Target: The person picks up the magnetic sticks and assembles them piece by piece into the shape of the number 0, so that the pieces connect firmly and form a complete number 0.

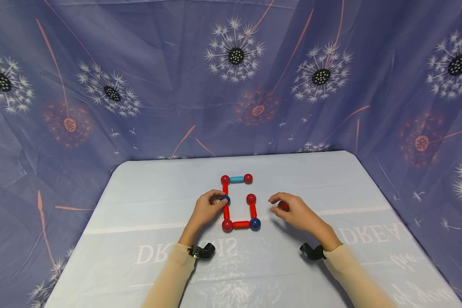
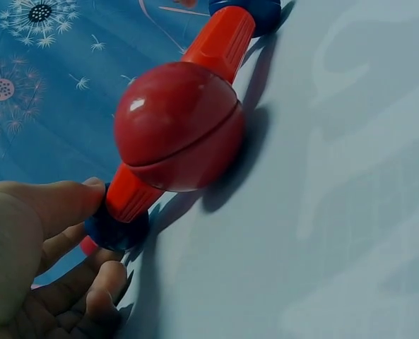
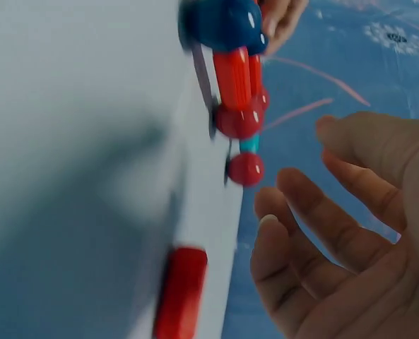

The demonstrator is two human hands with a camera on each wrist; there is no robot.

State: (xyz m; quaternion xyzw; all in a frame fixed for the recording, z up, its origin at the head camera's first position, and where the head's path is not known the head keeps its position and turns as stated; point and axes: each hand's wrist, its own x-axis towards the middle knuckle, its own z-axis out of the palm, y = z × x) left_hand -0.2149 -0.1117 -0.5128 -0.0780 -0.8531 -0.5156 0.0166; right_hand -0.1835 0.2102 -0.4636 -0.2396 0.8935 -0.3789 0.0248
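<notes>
On the table lies a flat, open-sided frame of balls and short rods. My left hand (image 1: 208,209) pinches the blue ball (image 1: 226,200) midway along its left side, thumb and fingers round it. A red rod (image 1: 226,212) links that ball to the near-left red ball (image 2: 177,131). Another red rod (image 1: 241,224) runs on to the near-right blue ball (image 1: 255,223). To the right of the frame, my right hand (image 1: 297,214) has loosely bent fingers, thumb apart, nothing between them. A loose red rod (image 3: 183,293) lies below it, partly hidden by the hand in the head view.
At the far end, a light blue rod (image 1: 236,179) joins two red balls. A third red ball (image 1: 251,198) tops the right side, with a gap beyond it. The pale tablecloth (image 1: 269,273) carries printed letters; a purple dandelion curtain (image 1: 169,85) hangs behind.
</notes>
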